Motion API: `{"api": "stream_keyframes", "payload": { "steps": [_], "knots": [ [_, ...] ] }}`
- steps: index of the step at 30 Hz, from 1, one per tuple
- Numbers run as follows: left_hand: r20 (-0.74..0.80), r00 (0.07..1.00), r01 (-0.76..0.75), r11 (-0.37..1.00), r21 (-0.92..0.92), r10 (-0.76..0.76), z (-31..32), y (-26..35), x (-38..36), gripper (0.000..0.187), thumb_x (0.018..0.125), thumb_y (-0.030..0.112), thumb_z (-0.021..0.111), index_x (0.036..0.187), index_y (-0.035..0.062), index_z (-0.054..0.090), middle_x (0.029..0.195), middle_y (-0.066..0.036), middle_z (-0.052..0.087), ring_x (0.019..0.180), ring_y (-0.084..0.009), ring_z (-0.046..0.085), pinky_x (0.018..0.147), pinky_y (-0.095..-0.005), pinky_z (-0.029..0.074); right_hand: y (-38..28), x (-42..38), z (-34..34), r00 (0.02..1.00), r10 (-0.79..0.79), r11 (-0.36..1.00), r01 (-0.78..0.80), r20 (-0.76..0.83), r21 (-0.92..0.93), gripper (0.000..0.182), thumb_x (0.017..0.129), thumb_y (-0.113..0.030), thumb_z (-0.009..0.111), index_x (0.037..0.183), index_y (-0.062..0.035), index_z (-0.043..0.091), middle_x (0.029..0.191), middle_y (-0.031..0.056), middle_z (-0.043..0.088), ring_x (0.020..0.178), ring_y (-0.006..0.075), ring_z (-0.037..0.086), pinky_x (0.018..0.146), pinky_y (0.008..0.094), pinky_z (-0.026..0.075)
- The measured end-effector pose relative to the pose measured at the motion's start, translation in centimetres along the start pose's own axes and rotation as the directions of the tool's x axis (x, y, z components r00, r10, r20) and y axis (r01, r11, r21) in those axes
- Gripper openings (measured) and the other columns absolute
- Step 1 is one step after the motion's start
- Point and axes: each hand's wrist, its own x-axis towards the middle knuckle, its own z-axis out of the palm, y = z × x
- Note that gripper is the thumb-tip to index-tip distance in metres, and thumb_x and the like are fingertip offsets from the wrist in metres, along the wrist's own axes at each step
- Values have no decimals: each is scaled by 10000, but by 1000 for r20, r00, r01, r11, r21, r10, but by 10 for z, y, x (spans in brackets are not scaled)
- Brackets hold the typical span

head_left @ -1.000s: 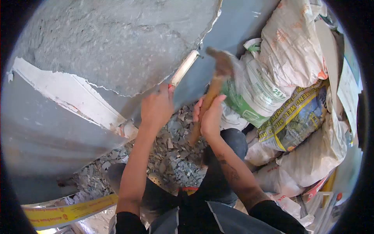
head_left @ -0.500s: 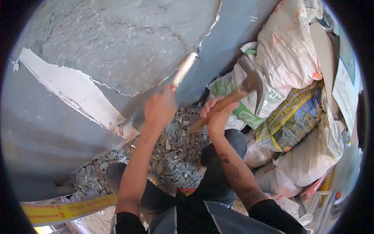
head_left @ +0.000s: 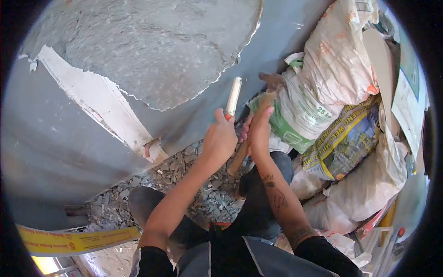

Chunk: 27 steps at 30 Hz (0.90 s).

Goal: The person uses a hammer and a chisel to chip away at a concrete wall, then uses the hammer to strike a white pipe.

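My left hand (head_left: 218,142) is closed round the lower end of a pale, flat-sided tool (head_left: 234,96) with a bit of red at the grip. The tool points up, its tip apart from the chipped plaster edge. My right hand (head_left: 259,133) grips the wooden handle of a hammer (head_left: 256,113), whose rusty head is up in front of the white and green sack (head_left: 302,108). The two hands are side by side. Behind them stands the grey wall (head_left: 180,131), with a large rough patch (head_left: 152,51) of bare plaster.
Broken chips (head_left: 210,201) cover the floor by the wall. Filled sacks (head_left: 341,55) are piled on the right. A white strip (head_left: 92,99) shows on the wall at left. A yellow band (head_left: 78,241) lies at lower left.
My left hand and its tool have moved right and down, away from the plaster edge. The hammer has turned more upright, its head shifting left.
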Motion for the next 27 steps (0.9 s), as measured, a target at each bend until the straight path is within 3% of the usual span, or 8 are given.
{"api": "stream_keyframes", "payload": {
  "steps": [5, 11, 13, 16, 18, 20, 22, 27],
  "knots": [
    [-102, 939, -330, 944, 7, 329, -8, -17, 6, 397, 982, 190, 517, 1271, -54, 397, 864, -314, 652, 792, -504, 634, 678, -580, 481, 3, 2, -2, 998, -68, 996, 67, 12, 50, 764, 888, -823, 258, 788, -90, 448, 571, 29, 420, 430, 170, 403, 409, 332, 353],
    [-185, 934, -291, 951, 106, 307, -22, -8, 12, 435, 972, 212, 543, 1300, -47, 424, 874, -292, 660, 787, -483, 642, 659, -541, 500, -3, -4, 1, 930, -368, 928, 367, -9, -61, 715, 962, -716, 305, 773, -54, 498, 545, 26, 434, 410, 135, 429, 393, 281, 350],
    [-149, 920, -349, 930, 117, 364, -35, -4, 10, 416, 974, 214, 543, 1294, -32, 441, 876, -284, 664, 788, -478, 643, 671, -539, 501, -8, -3, -6, 878, -442, 823, 479, 185, -306, 649, 998, -635, 360, 752, -55, 518, 526, 14, 456, 421, 112, 449, 396, 267, 342],
    [-102, 915, -375, 917, 138, 389, -44, -14, 8, 367, 983, 237, 530, 1265, 7, 478, 865, -269, 668, 790, -474, 645, 695, -546, 497, -10, -1, -10, 941, -269, 804, 337, 206, -490, 611, 1009, -596, 372, 758, -62, 531, 527, 9, 464, 403, 111, 449, 376, 260, 337],
    [-98, 923, -353, 920, 168, 372, -58, -17, 10, 340, 990, 258, 519, 1242, 30, 499, 851, -262, 668, 790, -475, 645, 707, -555, 492, -6, -2, -15, 933, -278, 842, 352, 230, -408, 547, 1022, -539, 395, 801, -59, 536, 547, 9, 475, 404, 99, 446, 374, 251, 334],
    [-18, 971, -216, 901, 376, 240, -75, -13, 14, 311, 1004, 307, 486, 1177, 53, 526, 850, -255, 668, 794, -471, 646, 711, -564, 488, -8, -3, -15, 921, -292, 871, 367, 256, -327, 483, 1036, -481, 417, 844, -56, 541, 567, 9, 485, 406, 87, 442, 373, 243, 331],
    [-54, 960, -215, 842, 495, 276, -92, -5, 21, 311, 1009, 322, 474, 1151, 54, 539, 847, -249, 670, 797, -464, 650, 702, -563, 490, -17, -7, -12, 825, -536, 770, 565, 179, -297, 396, 1038, -419, 461, 850, -74, 507, 553, -4, 498, 431, 73, 440, 409, 257, 358],
    [-95, 892, -293, 727, 621, 441, -119, 18, 42, 307, 1018, 320, 459, 1082, 53, 596, 843, -229, 679, 794, -435, 665, 689, -551, 502, -69, -22, -11, 731, -630, 671, 682, 261, -291, 367, 1033, -398, 486, 870, -70, 495, 575, 10, 516, 446, 101, 478, 420, 281, 367]
  ]
}}
